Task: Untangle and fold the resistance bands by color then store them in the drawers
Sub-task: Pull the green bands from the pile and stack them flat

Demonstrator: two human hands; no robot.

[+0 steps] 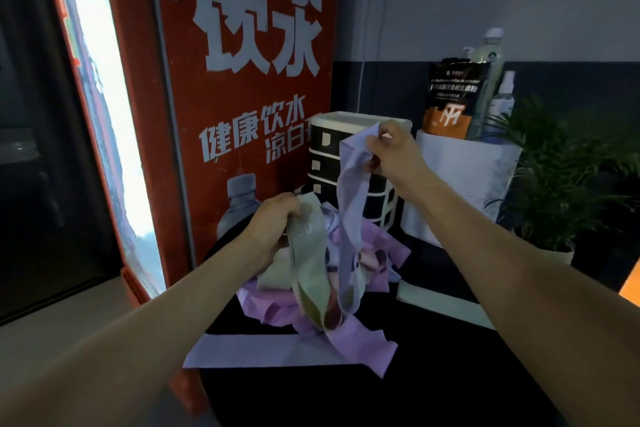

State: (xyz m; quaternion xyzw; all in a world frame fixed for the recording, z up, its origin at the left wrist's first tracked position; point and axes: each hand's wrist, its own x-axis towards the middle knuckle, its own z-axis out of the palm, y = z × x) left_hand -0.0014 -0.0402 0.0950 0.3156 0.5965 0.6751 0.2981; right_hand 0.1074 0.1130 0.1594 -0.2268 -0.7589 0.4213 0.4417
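A: Resistance bands (304, 288), flat and matte, heaped lilac, pink and sage on the black table (433, 374) before the striped drawers (322, 163)

B: And the hands?

A: Right hand (391, 152) pinches a lavender band (351, 204) aloft; left hand (273, 222) grips a sage band (308, 239) printed "30"

B: Writing?

A: White "健康饮水" on the red panel (242, 97)

Tangled heap of lilac, pink and pale green resistance bands (311, 274) before closed black-fronted drawers (325, 163)
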